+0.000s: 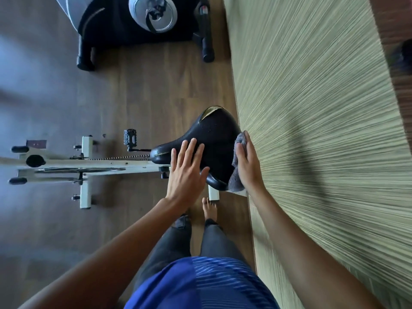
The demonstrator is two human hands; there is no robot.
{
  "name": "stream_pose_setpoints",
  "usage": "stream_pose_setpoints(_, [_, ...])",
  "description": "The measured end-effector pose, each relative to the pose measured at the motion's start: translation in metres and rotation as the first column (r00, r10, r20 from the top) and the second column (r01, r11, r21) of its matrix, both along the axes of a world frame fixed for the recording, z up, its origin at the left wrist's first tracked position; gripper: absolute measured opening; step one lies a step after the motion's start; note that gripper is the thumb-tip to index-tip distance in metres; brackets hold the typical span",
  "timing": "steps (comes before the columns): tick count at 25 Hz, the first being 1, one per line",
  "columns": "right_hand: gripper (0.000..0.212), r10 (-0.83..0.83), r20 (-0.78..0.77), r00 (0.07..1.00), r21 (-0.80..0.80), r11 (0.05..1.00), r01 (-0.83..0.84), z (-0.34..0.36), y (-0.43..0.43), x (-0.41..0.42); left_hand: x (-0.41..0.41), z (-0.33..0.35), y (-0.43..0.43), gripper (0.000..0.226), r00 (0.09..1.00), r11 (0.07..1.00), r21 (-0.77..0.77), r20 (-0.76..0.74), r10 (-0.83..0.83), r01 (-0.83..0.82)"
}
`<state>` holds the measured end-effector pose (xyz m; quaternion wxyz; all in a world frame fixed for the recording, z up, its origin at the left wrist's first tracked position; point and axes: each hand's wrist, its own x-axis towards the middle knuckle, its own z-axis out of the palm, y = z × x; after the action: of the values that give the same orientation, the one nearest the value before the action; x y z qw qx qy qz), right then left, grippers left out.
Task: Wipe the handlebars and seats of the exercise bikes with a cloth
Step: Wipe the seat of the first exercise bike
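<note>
Left hand (187,172): fingers straight, spread, lay flat on the black seat (215,134), holding nothing. Right hand (248,162): fingers straight, pressed a grey cloth (235,177) against the seat's 3 o'clock edge. White bike frame (89,168) ran toward 9 o'clock; second bike (116,25) stood at 12 o'clock.
</note>
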<state>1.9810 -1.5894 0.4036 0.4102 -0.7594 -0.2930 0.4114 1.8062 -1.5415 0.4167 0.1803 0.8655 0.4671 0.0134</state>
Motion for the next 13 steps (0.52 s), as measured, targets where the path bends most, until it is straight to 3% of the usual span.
stream_pose_setpoints(3, [0.049, 0.081, -0.023, 0.996, -0.011, 0.997, -0.081, 0.003, 0.031, 0.022, 0.025, 0.006, 0.002, 0.069, 0.995, 0.996, 0.024, 0.044, -0.091, 0.089])
stream_pose_setpoints(6, [0.047, 0.201, -0.036, 0.979, -0.006, 0.980, -0.201, 0.004, 0.055, 0.041, 0.051, 0.008, 0.009, 0.070, 0.998, 0.997, -0.056, 0.043, -0.056, 0.058])
stream_pose_setpoints(13, [0.040, 0.506, -0.041, 0.862, -0.088, 0.857, -0.508, 0.011, 0.125, 0.065, 0.054, 0.001, 0.012, 0.068, 0.999, 0.997, -0.052, 0.018, -0.050, 0.051])
